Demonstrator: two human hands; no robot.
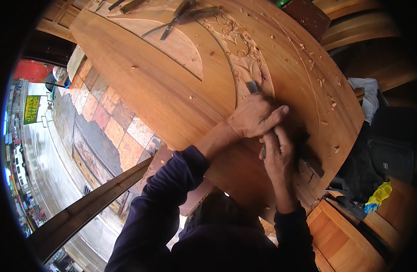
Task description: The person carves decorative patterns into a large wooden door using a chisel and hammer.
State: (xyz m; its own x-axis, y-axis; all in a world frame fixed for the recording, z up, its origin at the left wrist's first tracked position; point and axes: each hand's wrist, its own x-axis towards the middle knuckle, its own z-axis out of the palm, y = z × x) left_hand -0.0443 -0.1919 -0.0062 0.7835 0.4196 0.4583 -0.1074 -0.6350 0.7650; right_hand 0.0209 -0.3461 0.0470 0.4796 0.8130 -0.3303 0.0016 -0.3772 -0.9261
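Observation:
A broad brown wooden panel [172,90] lies in front of me, with curling scrollwork [231,36] cut into its middle band. My left hand [256,115] is closed around a wood chisel, whose flat metal blade [252,86] sticks out beyond the fingers and meets the carved band. Just behind and to the right, my right hand [278,147] is wrapped round the chisel's handle end, close against the left hand. The palms and fingers hide most of the handle. Several more chisels [181,18] lie crossed on the far part of the panel.
Wood shavings [333,104] are scattered across the panel's right side. A dark tool [313,168] rests by its near right edge. On the right are a black case [392,145], a yellow and blue wrapper [378,197] and wooden pieces [344,235]. Patchwork floor tiles [104,99] show at left.

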